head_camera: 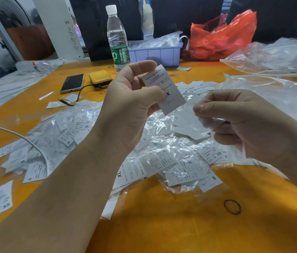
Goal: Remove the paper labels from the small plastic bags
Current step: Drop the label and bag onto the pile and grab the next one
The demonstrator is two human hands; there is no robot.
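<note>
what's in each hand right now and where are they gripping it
The left hand pinches a paper label along its left edge, thumb over the print. The right hand pinches a small clear plastic bag at its right end.

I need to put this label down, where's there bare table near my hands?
The widest bare table lies nearest you, around the black ring, below the label pile. A smaller patch sits left of the phone. Between the hands, under the label held by the left hand, it is crowded with labels and bags.
</note>
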